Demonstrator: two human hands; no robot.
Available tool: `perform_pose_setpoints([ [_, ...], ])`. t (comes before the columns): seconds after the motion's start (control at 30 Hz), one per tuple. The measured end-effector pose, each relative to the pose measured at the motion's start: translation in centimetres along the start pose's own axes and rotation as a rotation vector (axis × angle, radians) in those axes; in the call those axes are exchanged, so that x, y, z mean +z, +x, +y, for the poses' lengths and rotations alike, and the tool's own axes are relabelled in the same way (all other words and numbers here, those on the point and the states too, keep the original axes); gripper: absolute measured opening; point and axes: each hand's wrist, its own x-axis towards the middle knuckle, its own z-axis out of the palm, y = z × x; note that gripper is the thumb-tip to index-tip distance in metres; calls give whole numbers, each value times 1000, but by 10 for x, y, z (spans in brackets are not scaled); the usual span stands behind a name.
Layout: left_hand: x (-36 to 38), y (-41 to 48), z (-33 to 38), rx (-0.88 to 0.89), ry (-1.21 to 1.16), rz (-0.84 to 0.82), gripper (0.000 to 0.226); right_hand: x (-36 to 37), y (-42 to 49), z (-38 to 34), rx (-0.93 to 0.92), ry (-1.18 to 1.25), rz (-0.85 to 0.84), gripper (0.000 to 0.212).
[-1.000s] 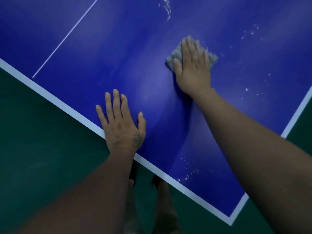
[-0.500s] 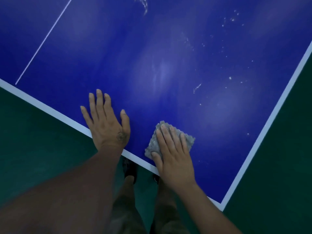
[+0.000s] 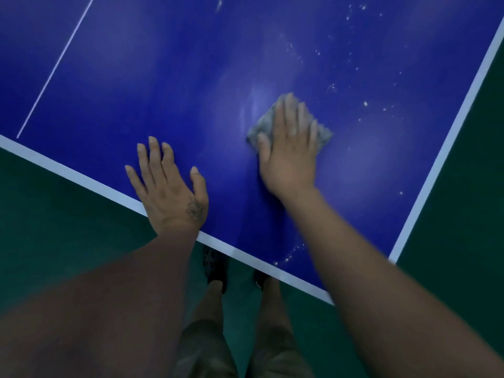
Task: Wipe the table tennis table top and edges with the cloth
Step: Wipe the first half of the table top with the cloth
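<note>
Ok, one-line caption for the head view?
Right hand presses cloth on blue table; left hand rests flat near the edge.

Most of the cloth (image 3: 263, 126) lies hidden under the right hand (image 3: 289, 156) — only its grey corners show past the fingers (image 3: 291, 115). The tabletop (image 3: 163, 77) runs off the top and left edges, and the blurred right forearm (image 3: 381, 282) covers its near corner. The white specks (image 3: 365, 104) (dust or droplets) are too small to tell.
</note>
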Motion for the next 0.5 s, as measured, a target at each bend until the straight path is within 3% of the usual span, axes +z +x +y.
perform_pose_setpoints([
  [0.13,-2,-1,2,-1,8,-10,73,35,-126,-20,-144,51,15,72],
  [0.27,-3,-1,3,1,4,-16,72,49,-211,25,-210,-16,-73,73],
  [0.37,-5,-1,4,-14,11,-28,72,38,-203,72,-257,-67,-98,69],
  [0.5,-6,-2,5,-12,2,-34,73,11,-121,110,-198,-23,-22,66],
])
